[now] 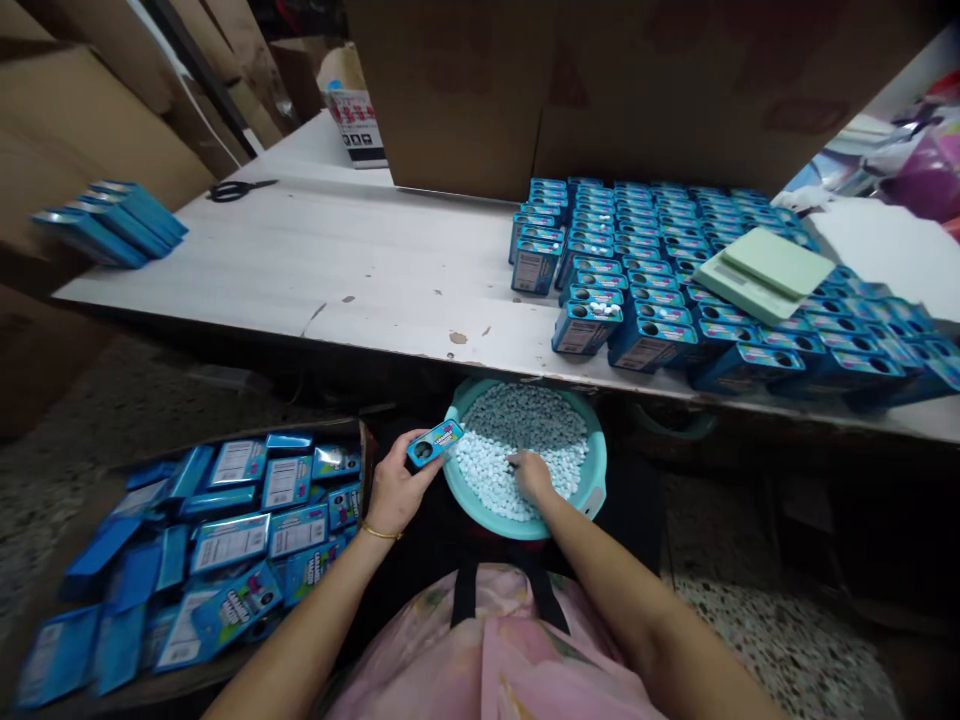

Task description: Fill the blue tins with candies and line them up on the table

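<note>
My left hand (396, 488) grips a small blue candy box (436, 444) by its sides, near the basin's left rim. The box's printed top faces up, with a dark round hole at its near end. My right hand (532, 478) is down in the white candies (480, 468) that fill a turquoise basin (599, 455). Its fingers are curled, and a small dark bit shows at their tips. What they hold, if anything, is hidden. At the left, a carton (365, 455) holds many more blue boxes (232, 541) lying jumbled.
Rows of upright blue boxes (589, 327) stand on the white table (390, 270), some with candies on top. A pale green scale (765, 270) rests over them. Black scissors (238, 190) and several leaning boxes (120, 225) are at the left. A large cardboard box (600, 100) stands behind.
</note>
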The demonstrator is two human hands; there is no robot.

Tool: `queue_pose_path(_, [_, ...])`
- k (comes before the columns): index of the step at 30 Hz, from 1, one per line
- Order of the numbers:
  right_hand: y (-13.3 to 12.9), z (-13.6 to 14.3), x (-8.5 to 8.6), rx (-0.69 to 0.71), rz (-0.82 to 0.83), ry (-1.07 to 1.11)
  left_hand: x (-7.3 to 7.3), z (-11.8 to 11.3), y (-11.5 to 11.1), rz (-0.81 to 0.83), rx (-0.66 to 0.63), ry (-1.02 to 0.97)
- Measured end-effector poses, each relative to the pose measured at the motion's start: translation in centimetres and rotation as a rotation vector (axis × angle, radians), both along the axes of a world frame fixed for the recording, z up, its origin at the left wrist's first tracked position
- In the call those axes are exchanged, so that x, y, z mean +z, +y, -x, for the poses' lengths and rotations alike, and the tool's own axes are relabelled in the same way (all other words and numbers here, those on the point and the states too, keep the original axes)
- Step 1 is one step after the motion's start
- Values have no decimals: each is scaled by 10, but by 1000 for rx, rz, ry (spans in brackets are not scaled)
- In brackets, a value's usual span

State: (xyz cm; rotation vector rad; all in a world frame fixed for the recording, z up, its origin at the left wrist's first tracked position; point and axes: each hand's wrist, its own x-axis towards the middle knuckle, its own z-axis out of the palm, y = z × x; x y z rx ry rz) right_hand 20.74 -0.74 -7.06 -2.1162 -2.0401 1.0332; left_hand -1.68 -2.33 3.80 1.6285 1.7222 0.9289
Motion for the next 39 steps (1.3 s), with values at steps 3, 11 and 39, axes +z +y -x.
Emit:
queue_pose_path(3, [8,3,-8,-65,34,239,-1,6,0,-1,10,2])
queue_pose_path(11, [11,-65,64,-53,-5,459,-9,-3,10,-19,-21,20])
queue_pose_path(39, [0,-49,206,468,-295,-389,-34,-57,19,7,-236,125])
